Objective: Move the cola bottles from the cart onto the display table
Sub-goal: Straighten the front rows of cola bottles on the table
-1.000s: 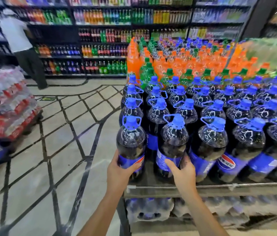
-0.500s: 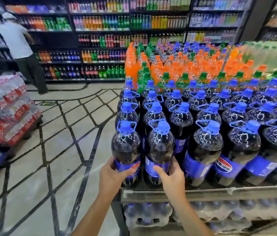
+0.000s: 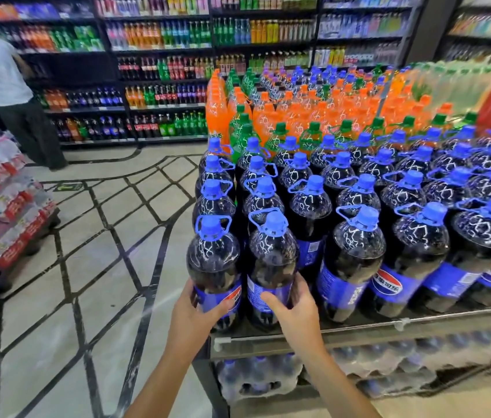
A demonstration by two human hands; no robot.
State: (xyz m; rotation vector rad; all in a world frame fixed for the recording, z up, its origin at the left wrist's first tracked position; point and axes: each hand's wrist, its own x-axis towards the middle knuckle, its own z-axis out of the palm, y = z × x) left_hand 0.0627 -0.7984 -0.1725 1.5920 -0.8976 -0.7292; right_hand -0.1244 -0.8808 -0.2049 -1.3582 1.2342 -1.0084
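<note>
Two large dark cola bottles with blue caps and blue labels stand at the front left corner of the display table (image 3: 359, 330). My left hand (image 3: 196, 312) wraps the label of the corner bottle (image 3: 213, 260). My right hand (image 3: 295, 309) grips the label of the bottle beside it (image 3: 271, 254). Both bottles stand upright on the tabletop, touching each other. Behind and to the right, several rows of identical cola bottles (image 3: 359, 206) fill the table. The cart is out of view.
Orange and green soda bottles (image 3: 313, 113) crowd the back of the table. Shrink-wrapped packs (image 3: 256, 378) sit under it. A pallet of wrapped packs (image 3: 3, 200) stands at left. A person (image 3: 6, 82) stands by the far drink shelves (image 3: 163, 70). Patterned floor lies between.
Both hands have slid the two bottles leftward toward the table's front left corner, closing the gap between them. My view has shifted right and closer.
</note>
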